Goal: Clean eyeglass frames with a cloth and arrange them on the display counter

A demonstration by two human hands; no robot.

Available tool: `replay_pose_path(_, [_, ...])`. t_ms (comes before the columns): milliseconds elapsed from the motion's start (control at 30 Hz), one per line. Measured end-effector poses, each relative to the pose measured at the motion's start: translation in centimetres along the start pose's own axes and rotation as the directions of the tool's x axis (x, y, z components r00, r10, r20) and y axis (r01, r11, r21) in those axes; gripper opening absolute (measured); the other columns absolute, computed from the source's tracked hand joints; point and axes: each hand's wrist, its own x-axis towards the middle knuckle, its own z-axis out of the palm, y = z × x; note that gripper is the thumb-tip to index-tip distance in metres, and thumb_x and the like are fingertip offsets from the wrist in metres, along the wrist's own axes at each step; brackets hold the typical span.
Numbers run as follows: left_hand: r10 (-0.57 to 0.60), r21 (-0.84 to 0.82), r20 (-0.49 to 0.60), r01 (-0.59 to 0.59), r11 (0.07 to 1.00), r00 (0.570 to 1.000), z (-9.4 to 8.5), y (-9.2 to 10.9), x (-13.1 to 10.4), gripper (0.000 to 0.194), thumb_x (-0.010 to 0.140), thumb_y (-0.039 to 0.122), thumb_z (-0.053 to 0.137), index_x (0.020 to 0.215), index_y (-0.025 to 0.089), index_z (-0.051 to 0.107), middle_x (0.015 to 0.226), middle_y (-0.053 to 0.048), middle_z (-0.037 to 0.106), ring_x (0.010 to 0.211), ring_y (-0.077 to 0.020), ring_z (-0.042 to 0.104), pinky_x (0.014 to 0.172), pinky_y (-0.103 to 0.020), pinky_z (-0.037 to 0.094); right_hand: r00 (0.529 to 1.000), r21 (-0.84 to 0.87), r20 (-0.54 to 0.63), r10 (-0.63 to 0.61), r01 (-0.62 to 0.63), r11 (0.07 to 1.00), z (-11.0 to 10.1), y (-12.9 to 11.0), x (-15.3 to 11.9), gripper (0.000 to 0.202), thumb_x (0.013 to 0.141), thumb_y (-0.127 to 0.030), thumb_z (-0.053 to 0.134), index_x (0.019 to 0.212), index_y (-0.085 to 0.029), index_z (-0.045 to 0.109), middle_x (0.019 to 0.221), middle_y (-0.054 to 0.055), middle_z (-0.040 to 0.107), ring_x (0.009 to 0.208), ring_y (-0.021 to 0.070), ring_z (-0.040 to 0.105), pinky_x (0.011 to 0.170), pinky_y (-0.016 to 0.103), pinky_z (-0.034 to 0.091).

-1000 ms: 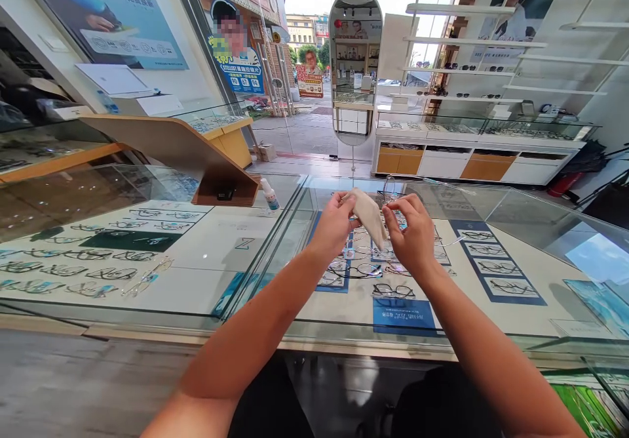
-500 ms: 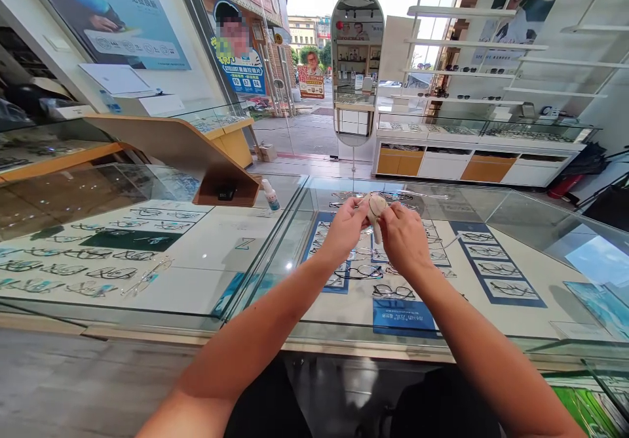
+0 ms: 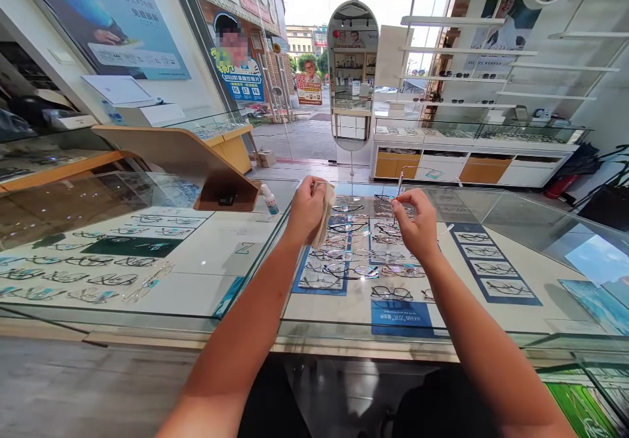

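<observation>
My left hand [image 3: 305, 210] is closed round a beige cleaning cloth [image 3: 324, 218], which hangs down over the glass counter. Apart from it, my right hand [image 3: 417, 223] pinches a pair of eyeglasses [image 3: 401, 179] between thumb and fingers. Those glasses are seen nearly edge-on, so their lenses are hard to make out. Beneath both hands lie rows of eyeglasses, among them a dark-rimmed pair [image 3: 392, 292] near the front and another dark pair [image 3: 348, 271] behind it.
A glass display counter [image 3: 344, 330] spans the front. On its left part stand a spray bottle [image 3: 270, 199] and a tilted wooden-backed stand [image 3: 196, 162]. A blue card [image 3: 403, 318] lies near the front edge. An oval mirror [image 3: 352, 77] stands beyond the counter.
My hands have come apart. The left has moved left with the cloth; the right has shifted slightly right and holds the glasses, which were together with the cloth before.
</observation>
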Motion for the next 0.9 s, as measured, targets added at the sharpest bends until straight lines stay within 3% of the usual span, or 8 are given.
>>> replay_pose_path(100, [0.076, 0.325, -0.007, -0.070, 0.943, 0.997, -1.8, -1.6, 2.0, 0.007, 0.095, 0.021, 0.067, 0.090, 0.025, 0.069, 0.091, -0.006, 0.071, 0.087, -0.0245, 0.060, 0.084, -0.034, 0.044, 0.992, 0.224, 0.062, 0.108, -0.119, 0.967, -0.1, 0.5, 0.2, 0.019, 0.099, -0.041, 0.067, 0.092, -0.024, 0.067, 0.096, 0.004, 0.071, 0.093, 0.0226, 0.067, 0.092, 0.041, 0.053])
replay_pose_path(167, [0.027, 0.433, -0.035, -0.009, 0.901, 0.999, -2.8, -2.9, 3.0, 0.007, 0.091, 0.020, 0.070, 0.087, 0.025, 0.067, 0.089, -0.008, 0.070, 0.090, -0.0275, 0.061, 0.088, -0.037, 0.044, 0.977, 0.343, 0.122, 0.172, -0.204, 0.917, -0.2, 0.8, 0.4, 0.020, 0.097, -0.043, 0.070, 0.094, -0.023, 0.070, 0.099, 0.005, 0.074, 0.098, 0.0230, 0.070, 0.095, 0.042, 0.054])
replay_pose_path(400, [-0.197, 0.477, -0.086, 0.214, 0.852, 0.977, -4.1, -6.9, 4.5, 0.032, 0.075, 0.015, 0.081, 0.068, 0.025, 0.052, 0.081, -0.012, 0.067, 0.116, -0.0413, 0.067, 0.104, -0.051, 0.043, 0.945, 0.488, 0.231, 0.232, -0.319, 0.813, -0.6, 1.5, 0.8, 0.020, 0.089, -0.044, 0.077, 0.088, -0.025, 0.070, 0.096, 0.003, 0.075, 0.099, 0.0241, 0.071, 0.099, 0.044, 0.056])
replay_pose_path(600, [-0.157, 0.531, -0.056, 0.162, 0.832, 0.986, -3.4, -6.5, 3.8, 0.029, 0.071, 0.011, 0.082, 0.078, 0.022, 0.056, 0.109, -0.022, 0.072, 0.132, -0.0497, 0.061, 0.115, -0.065, 0.037, 0.908, 0.527, 0.342, 0.243, -0.400, 0.750, -1.0, 1.7, 0.9, 0.017, 0.087, -0.040, 0.075, 0.083, -0.025, 0.068, 0.092, 0.002, 0.070, 0.098, 0.0234, 0.070, 0.101, 0.043, 0.055])
replay_pose_path(667, [-0.036, 0.541, -0.012, 0.037, 0.840, 0.999, -2.5, -5.3, 2.9, 0.025, 0.080, 0.017, 0.079, 0.099, 0.020, 0.064, 0.131, -0.024, 0.069, 0.140, -0.0461, 0.057, 0.121, -0.061, 0.035, 0.894, 0.511, 0.383, 0.234, -0.416, 0.752, -1.0, 1.6, 1.0, 0.016, 0.087, -0.038, 0.073, 0.082, -0.024, 0.068, 0.091, 0.001, 0.070, 0.096, 0.0225, 0.069, 0.098, 0.041, 0.054])
replay_pose_path(733, [0.200, 0.520, 0.091, -0.218, 0.826, 0.976, -1.3, -3.9, 1.7, 0.038, 0.090, 0.025, 0.074, 0.126, 0.020, 0.064, 0.148, -0.022, 0.063, 0.148, -0.0402, 0.053, 0.127, -0.055, 0.034, 0.885, 0.483, 0.408, 0.225, -0.418, 0.769, -1.1, 1.5, 1.0, 0.016, 0.087, -0.038, 0.071, 0.081, -0.024, 0.067, 0.090, 0.002, 0.070, 0.093, 0.0226, 0.068, 0.095, 0.040, 0.054])
replay_pose_path(833, [0.542, 0.404, 0.257, -0.598, 0.692, 0.800, 0.6, -1.9, -0.6, 0.058, 0.096, 0.036, 0.072, 0.149, 0.022, 0.055, 0.160, -0.019, 0.057, 0.154, -0.0352, 0.048, 0.133, -0.051, 0.031, 0.879, 0.459, 0.430, 0.203, -0.407, 0.789, -1.1, 1.2, 1.2, 0.018, 0.088, -0.039, 0.070, 0.080, -0.023, 0.067, 0.087, 0.002, 0.070, 0.090, 0.0225, 0.066, 0.091, 0.039, 0.053])
replay_pose_path(900, [0.613, 0.324, 0.316, -0.690, 0.648, 0.724, 1.6, -0.9, -2.3, 0.065, 0.093, 0.039, 0.077, 0.152, 0.023, 0.054, 0.164, -0.018, 0.055, 0.157, -0.0345, 0.047, 0.134, -0.050, 0.031, 0.873, 0.460, 0.449, 0.189, -0.408, 0.788, -1.1, 0.9, 1.2, 0.018, 0.088, -0.039, 0.070, 0.080, -0.023, 0.068, 0.086, 0.002, 0.069, 0.088, 0.0215, 0.065, 0.090, 0.038, 0.052])
